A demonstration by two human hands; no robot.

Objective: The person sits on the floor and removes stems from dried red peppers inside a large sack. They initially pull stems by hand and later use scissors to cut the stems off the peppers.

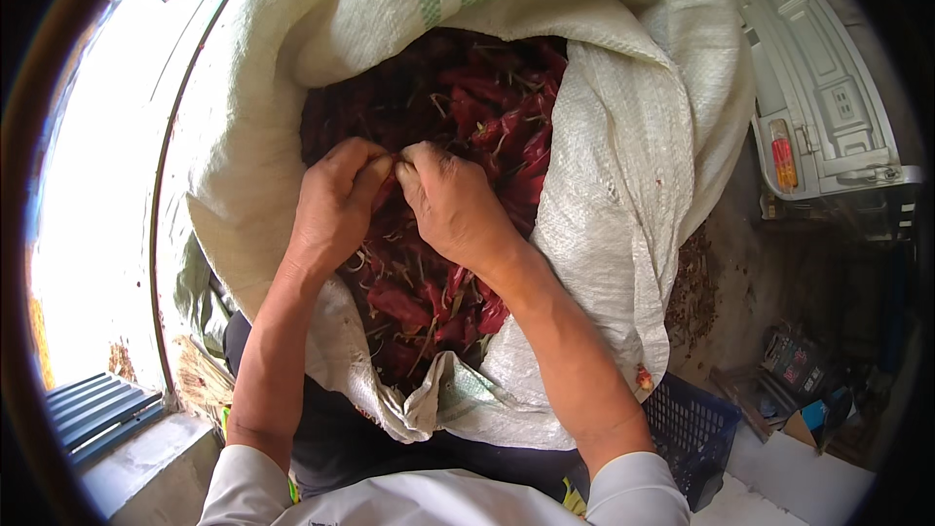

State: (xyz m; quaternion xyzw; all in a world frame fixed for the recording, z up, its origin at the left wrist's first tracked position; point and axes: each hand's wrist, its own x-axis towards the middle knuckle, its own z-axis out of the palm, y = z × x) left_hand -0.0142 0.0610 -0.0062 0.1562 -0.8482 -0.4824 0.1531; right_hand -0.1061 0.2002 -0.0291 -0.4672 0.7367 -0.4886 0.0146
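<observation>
A large white woven plastic sack [613, 139] stands before me, its mouth folded outward. Dried red chili peppers [402, 299] with pale stems fill it. Over the opening, my left hand [336, 190] and my right hand [453, 197] meet with thumbs and fingertips pinched together. Between them is a small dried red chili pepper [385, 191], mostly hidden by the fingers. Both hands grip it, my left at one side and my right at the other. My forearms reach across the near rim of the sack.
A dark blue plastic basket [690, 427] stands at lower right, near a cardboard box [803, 431]. Farther right is a grey metal vehicle body [818, 80] with a red and orange tail light [783, 153]. Plant debris [690, 285] litters the floor. Blue slats [102, 409] lie at left.
</observation>
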